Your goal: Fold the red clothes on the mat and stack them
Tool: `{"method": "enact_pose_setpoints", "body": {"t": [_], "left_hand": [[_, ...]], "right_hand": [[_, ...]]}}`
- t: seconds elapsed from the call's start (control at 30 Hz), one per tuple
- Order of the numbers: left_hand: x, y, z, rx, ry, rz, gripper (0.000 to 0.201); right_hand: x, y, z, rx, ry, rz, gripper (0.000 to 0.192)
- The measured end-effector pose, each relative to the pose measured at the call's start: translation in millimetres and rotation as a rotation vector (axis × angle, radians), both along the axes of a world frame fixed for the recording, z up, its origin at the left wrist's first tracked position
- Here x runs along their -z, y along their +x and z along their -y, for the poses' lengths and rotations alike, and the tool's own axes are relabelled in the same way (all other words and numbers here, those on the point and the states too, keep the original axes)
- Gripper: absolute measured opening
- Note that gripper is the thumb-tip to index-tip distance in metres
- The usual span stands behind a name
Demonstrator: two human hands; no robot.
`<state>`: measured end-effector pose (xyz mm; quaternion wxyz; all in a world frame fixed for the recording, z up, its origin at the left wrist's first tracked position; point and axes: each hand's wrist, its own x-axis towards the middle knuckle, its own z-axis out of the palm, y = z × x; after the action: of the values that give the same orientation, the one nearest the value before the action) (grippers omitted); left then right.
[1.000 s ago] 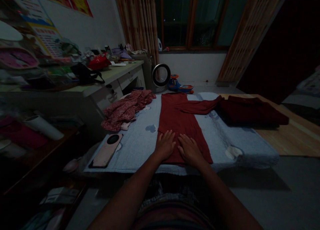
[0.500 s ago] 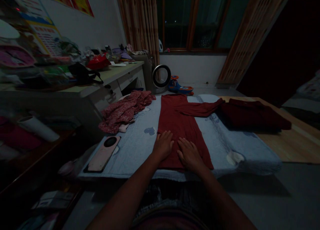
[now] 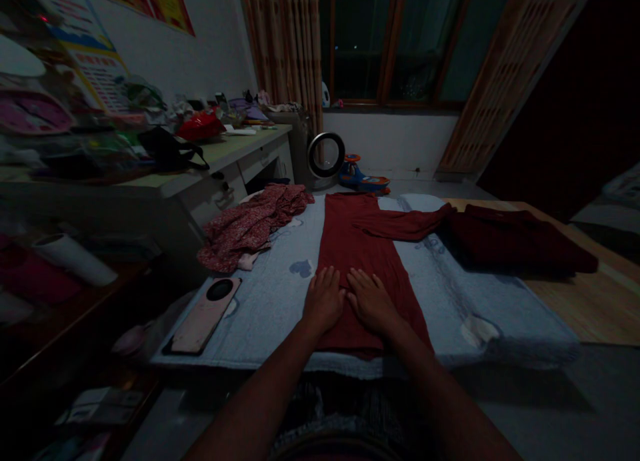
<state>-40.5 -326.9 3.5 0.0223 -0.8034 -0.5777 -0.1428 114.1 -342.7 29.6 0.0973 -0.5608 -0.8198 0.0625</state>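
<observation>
Left hand: I see my left hand [image 3: 324, 299] lying flat, palm down, fingers spread, on the near end of the red garment.
Right hand: my right hand [image 3: 371, 301] lies flat beside it, fingers spread too, the two hands just touching at the thumbs; neither pinches any cloth.
Red garment: the red garment [image 3: 361, 247] lies lengthwise down the middle of the pad, folded into a long strip, with one sleeve [image 3: 405, 223] stretched out to the right.
Surface: a pale blue quilted pad [image 3: 273, 294] covers the low platform; bare wood planks [image 3: 580, 301] show to its right.
On the pad: a pink phone [image 3: 203, 316] lies face down near the left edge; a crumpled floral cloth [image 3: 253, 224] sits at the far left; a folded dark red garment [image 3: 515, 239] rests at the right, touching the sleeve.
Room: dim. I make out a cluttered desk [image 3: 220, 161] on the left, a ring-shaped fan [image 3: 326, 155] and a toy car [image 3: 364, 177] on the floor under a dark window [image 3: 395, 41] with curtains [image 3: 290, 47].
</observation>
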Motion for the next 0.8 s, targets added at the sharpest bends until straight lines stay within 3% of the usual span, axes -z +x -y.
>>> {"method": "enact_pose_setpoints", "body": {"t": [0.33, 0.5, 0.6, 0.8], "left_hand": [[-3.2, 0, 3, -0.068, -0.041, -0.014, 0.056], [-23.9, -5, -6, -0.024, -0.079, -0.041, 0.046], [-32.1, -3, -16, -0.014, -0.011, -0.043, 0.038], [-6.1, 5, -27, 0.061, -0.048, -0.039, 0.052]], "right_hand": [[-8.2, 7, 10, 0.078, -0.005, 0.042, 0.058], [-23.8, 18, 2, -0.007, -0.036, -0.083, 0.046], [-19.8, 23, -7, -0.033, 0.038, -0.150, 0.047], [8.4, 23, -8, 0.013, 0.032, -0.089, 0.054]]}}
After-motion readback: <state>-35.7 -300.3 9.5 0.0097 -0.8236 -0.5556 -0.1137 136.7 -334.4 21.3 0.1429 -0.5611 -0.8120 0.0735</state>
